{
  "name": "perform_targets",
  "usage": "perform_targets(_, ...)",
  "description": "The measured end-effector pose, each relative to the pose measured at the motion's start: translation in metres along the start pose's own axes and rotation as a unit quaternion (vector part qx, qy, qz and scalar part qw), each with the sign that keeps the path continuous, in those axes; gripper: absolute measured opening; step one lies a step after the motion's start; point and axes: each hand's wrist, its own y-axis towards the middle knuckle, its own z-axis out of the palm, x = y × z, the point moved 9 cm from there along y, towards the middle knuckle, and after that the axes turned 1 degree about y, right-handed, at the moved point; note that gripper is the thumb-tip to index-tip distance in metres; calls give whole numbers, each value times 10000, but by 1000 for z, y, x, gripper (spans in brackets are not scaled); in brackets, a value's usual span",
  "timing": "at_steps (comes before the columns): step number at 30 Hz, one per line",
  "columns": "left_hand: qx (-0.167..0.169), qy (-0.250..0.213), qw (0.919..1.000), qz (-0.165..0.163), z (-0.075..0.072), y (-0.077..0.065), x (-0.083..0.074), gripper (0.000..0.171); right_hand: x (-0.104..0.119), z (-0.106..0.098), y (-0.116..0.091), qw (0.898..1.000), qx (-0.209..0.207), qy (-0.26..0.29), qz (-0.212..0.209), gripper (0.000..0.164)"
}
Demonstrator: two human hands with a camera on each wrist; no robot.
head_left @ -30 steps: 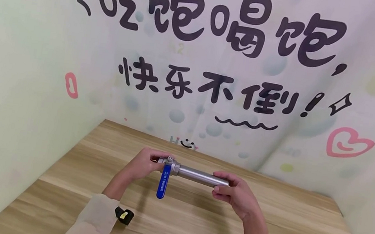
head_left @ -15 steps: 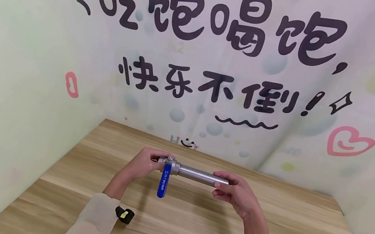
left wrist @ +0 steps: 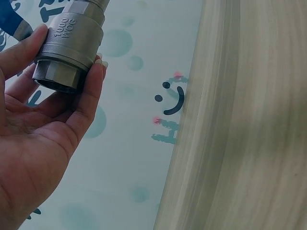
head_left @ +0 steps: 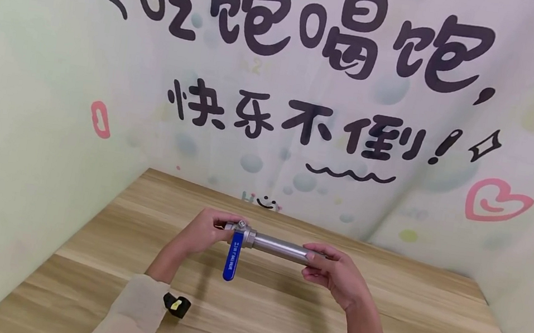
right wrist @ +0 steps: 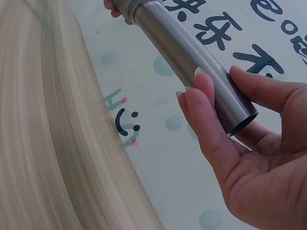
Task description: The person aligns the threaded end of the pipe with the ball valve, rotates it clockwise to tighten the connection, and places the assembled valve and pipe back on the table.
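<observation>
A metal ball valve [head_left: 246, 238] with a blue lever handle [head_left: 232, 257] is joined to a plain steel pipe [head_left: 281, 248], and both are held level above the table. My left hand [head_left: 202, 232] grips the valve body at its left end, thumb on one side and fingers on the other; the left wrist view shows the valve's hex-shaped open end [left wrist: 56, 76]. At the far end of the pipe, my right hand [head_left: 340, 277] pinches it between thumb and fingers. The right wrist view shows the pipe's open end [right wrist: 242, 123] beside the palm.
Beneath the hands lies a wood-grain table [head_left: 247, 316]. A printed cloth backdrop [head_left: 283, 78] with large dark characters rises behind its back edge, and pale walls stand at both sides. Black camera mounts [head_left: 177, 306] sit on both wrists.
My right thumb has shifted up onto the pipe's near side. The left hand and the valve stay practically where they were.
</observation>
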Motion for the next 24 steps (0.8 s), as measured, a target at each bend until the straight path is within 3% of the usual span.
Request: perform_targets(24,28,-10,10000,7,1,0,-1,29,4,3,-3,9990,388,148,-161,39)
